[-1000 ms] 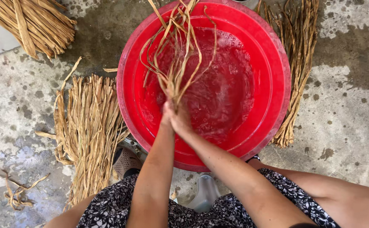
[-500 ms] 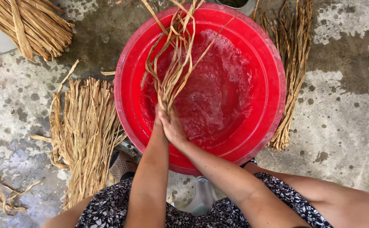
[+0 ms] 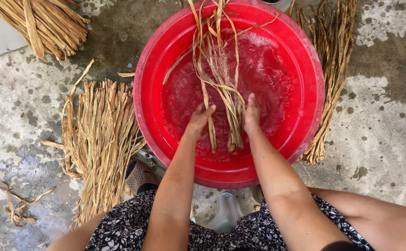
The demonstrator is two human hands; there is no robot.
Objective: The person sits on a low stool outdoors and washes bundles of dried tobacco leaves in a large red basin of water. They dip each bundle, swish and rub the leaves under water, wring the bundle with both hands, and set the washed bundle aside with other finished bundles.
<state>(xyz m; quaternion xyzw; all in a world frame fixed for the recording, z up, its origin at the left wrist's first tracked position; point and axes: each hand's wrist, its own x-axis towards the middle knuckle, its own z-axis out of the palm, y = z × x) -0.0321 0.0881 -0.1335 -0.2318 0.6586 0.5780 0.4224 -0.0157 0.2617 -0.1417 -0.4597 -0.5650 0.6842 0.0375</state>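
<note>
Head view, looking down. A red plastic basin of foamy water fills the upper centre of the frame, standing on a wet concrete floor. A bunch of wet straw-like fibre strips trails from the basin's far rim down to its centre. The left hand and right hand flank the lower end of the bunch, fingers loosely extended and pressed against the strips from either side; neither hand is closed around them. Dry strips lie in a pile at left, in a bundle at upper left, and in a row along the basin's right edge. Risks, as judged: the flat-handed hold may let the slick strips slide free; loose ends draped over the far rim could drag onto the dirty floor; vigorous rubbing may slop water over the near rim onto the patterned dress.
</note>
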